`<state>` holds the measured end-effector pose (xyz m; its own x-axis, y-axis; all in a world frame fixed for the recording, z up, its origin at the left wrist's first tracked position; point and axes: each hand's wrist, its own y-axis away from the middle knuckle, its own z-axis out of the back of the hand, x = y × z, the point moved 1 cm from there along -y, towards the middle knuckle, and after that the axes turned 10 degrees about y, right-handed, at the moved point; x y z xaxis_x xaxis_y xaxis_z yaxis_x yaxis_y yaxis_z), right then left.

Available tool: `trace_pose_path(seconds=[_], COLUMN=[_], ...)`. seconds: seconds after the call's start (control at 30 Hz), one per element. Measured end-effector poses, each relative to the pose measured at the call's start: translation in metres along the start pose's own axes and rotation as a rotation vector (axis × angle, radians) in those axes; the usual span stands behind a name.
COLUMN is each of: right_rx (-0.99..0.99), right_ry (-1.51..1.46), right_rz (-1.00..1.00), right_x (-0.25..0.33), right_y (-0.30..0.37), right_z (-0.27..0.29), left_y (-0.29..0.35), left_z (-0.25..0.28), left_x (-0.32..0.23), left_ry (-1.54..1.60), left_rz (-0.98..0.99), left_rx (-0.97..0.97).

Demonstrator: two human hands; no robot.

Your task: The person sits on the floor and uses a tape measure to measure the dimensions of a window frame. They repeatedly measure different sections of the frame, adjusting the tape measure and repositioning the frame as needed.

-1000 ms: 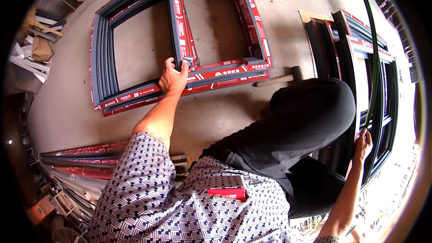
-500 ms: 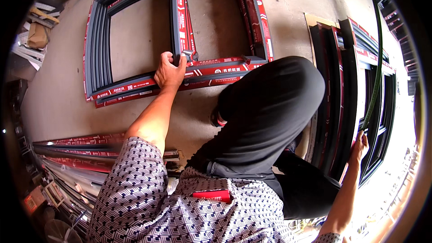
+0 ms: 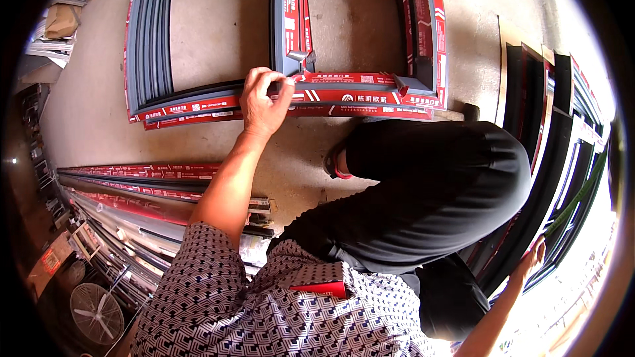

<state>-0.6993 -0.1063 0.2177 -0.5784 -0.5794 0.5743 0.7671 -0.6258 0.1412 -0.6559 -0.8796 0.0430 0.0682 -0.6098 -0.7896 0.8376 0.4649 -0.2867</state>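
Before me lies a dark grey window frame (image 3: 153, 33) with red printed protective film (image 3: 357, 98) along its bars. At its near rail, just below the foot of the upright bar (image 3: 278, 20), my left hand (image 3: 263, 102) is closed, thumb and forefinger together. What they pinch, if anything, is too small to make out. Lifted flaps of film (image 3: 299, 55) stand beside the hand and farther right on the rail. Far to the right, my right hand (image 3: 534, 258) is closed around the lower end of a long green strip (image 3: 575, 203).
Dark frame pieces and assembled frames (image 3: 562, 152) stand close on the right, beside my bent knee (image 3: 489, 165). Red-filmed profiles (image 3: 145, 172) lie stacked at left, with a fan (image 3: 98, 313) below them. Cardboard and offcuts (image 3: 63, 21) lie at far left.
The view has shifted, so the window frame appears higher and farther right. My left thumb sits slightly lower against the rail. The green strip, which rose tall, now shows shorter and lower.
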Motion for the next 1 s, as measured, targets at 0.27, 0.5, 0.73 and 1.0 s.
trace_pose_path(seconds=[0.27, 0.5, 0.73, 1.0], right_rx=[-0.005, -0.037, -0.037, -0.015], right_ry=[0.052, 0.081, 0.113, 0.146], right_rz=[-0.099, -0.142, -0.142, -0.149], right_x=[0.005, 0.004, 0.005, 0.004], right_y=[0.001, -0.002, -0.004, -0.008], right_z=[0.010, 0.008, 0.004, 0.005], left_y=[0.011, 0.010, 0.018, 0.063], left_z=[-0.031, -0.058, -0.077, -0.062], left_x=[-0.022, -0.039, -0.064, -0.089], left_ry=[-0.216, -0.225, -0.140, 0.057], left_rz=[0.064, -0.003, -0.072, -0.152], left_rx=[-0.145, -0.125, -0.045, 0.269])
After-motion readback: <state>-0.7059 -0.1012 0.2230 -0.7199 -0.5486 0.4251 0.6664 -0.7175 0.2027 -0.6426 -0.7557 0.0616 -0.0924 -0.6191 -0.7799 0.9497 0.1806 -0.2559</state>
